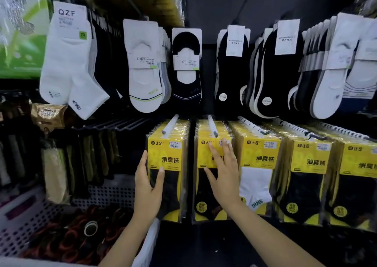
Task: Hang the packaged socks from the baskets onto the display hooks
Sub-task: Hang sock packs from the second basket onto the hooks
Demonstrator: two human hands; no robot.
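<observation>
— Which pack are you hanging?

— The one two stacks left of the white-sock pack (pixel 256 185), at the front of its hook (pixel 170 124). My left hand (pixel 148 187) grips that pack (pixel 169 160) by its outer edge, with the thumb across the front and the fingers round the side.

— And the other hand?

— The right hand (pixel 223 177) lies flat, fingers straight and spread. It presses on the stack of packs (pixel 205 156) just left of the white-sock pack and holds nothing.

— How do you finish the step well?

— I judge the pack is already on the hook. So slide it straight back, keep it square, and don't twist the hanging hole. Keep the neighbouring stack steady so the wrappers don't catch.

— What does the pack look like?

— It's a flat, clear wrapper. There's a yellow card on top with black characters and a small white price label, and a dark sock with a yellow toe below. It's glossy, so probably slippery.

— Any more to hang?

— The basket (pixel 110 193), well left of and below the white-sock pack, holds dark bundles. I can't tell what they are.
</observation>
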